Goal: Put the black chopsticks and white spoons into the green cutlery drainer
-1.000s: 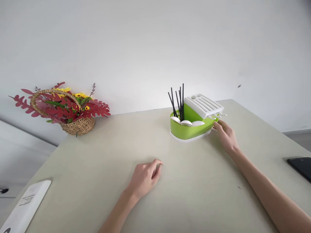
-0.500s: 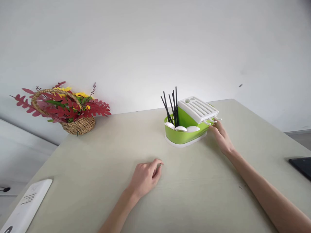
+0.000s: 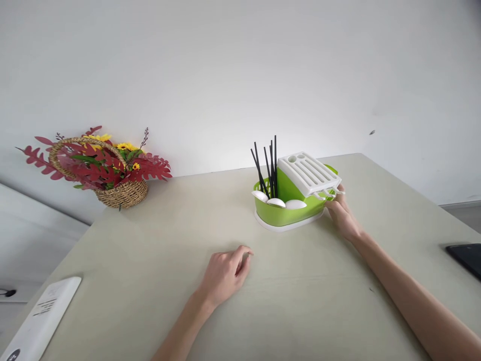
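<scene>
A green and white utensil holder [image 3: 285,216] stands on the table towards the back, right of the middle. Black chopsticks [image 3: 273,168] rise from its left part, and white spoons [image 3: 276,202] lie along its front rim. Its slotted white top [image 3: 310,172] slopes down to the right and ends in white hooks. My right hand [image 3: 343,215] grips the holder's right end below the hooks; some fingertips are hidden behind it. My left hand [image 3: 227,273] rests on the table in front, apart from the holder, its fingers curled in with nothing visible in them.
A wicker basket [image 3: 122,194] of red and yellow flowers stands at the back left near the wall. A white flat object [image 3: 47,316] with dark print lies at the left table edge. At the far right edge lies a black phone-like object [image 3: 466,255].
The utensil holder has turned slightly and its right end has come a little nearer and to the right, with my right hand on it. My left hand has stayed in place.
</scene>
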`<move>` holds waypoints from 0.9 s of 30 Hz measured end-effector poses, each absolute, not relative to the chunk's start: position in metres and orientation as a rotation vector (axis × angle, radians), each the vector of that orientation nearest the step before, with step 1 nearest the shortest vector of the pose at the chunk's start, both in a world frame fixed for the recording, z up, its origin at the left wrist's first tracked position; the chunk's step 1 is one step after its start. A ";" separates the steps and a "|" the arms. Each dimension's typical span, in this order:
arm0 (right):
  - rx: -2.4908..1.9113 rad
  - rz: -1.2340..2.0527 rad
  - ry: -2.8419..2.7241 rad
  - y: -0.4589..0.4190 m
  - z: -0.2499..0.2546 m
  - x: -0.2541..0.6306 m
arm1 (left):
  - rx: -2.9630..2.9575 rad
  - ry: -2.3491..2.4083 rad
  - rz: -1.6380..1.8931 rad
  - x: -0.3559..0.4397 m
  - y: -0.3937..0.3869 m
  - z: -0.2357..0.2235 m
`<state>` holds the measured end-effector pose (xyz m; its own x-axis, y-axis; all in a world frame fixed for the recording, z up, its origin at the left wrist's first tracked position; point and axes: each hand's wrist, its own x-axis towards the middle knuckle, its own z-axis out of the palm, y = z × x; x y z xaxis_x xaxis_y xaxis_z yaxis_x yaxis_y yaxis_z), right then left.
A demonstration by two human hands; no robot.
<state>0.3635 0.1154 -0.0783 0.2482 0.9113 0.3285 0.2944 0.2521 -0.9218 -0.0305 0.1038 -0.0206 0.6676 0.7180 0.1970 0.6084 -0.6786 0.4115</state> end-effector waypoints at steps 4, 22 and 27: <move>-1.220 0.741 -1.250 0.111 -0.069 0.360 | 2.565 1.053 0.498 -0.031 0.104 -0.020; -1.349 0.938 -1.445 0.100 -0.038 0.335 | 2.566 1.069 0.482 -0.031 0.104 -0.024; -1.332 0.829 -1.454 0.104 -0.046 0.323 | 2.539 1.085 0.479 -0.032 0.105 -0.024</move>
